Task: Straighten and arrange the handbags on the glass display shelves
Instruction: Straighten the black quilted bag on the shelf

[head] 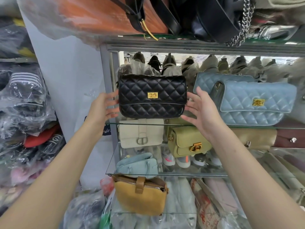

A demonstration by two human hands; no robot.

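Head view: both arms reach up and forward to a metal-framed display case. The black quilted handbag (152, 96) stands upright, flap and gold clasp (152, 95) facing the camera, at the left end of the upper glass shelf (112, 124), just above the frame's centre.

The hands flank it with fingers spread and fairly straight. The left hand (105, 104) is at the bag's 9 o'clock, fingertips at its left edge. The right hand (203, 109) is at its 3 o'clock, palm turned toward the bag. Whether either hand actually touches the leather I cannot tell; neither curls round it.

At the black bag's 3 o'clock, beyond the right hand, a blue quilted handbag (257, 103) leans on the same shelf, with a second blue one (219, 80) just behind it. Wrapped shoes (165, 66) line the back at 12 o'clock.

Under the shelf, at 6 o'clock, sit a cream handbag (141, 133) and, beside it to the right, an olive-green handbag (188, 141) with a gold buckle. Lower still, a pale blue bag (137, 165) rests on the lower glass shelf (165, 174), with a mustard suede bag (141, 195) beneath it.

At the frame's 12 o'clock, the case's top carries an orange-brown bag (102, 14) and black bags (214, 17), one with a chain strap (244, 22). At 9 o'clock, plastic-wrapped clothes (24, 96) are piled up.
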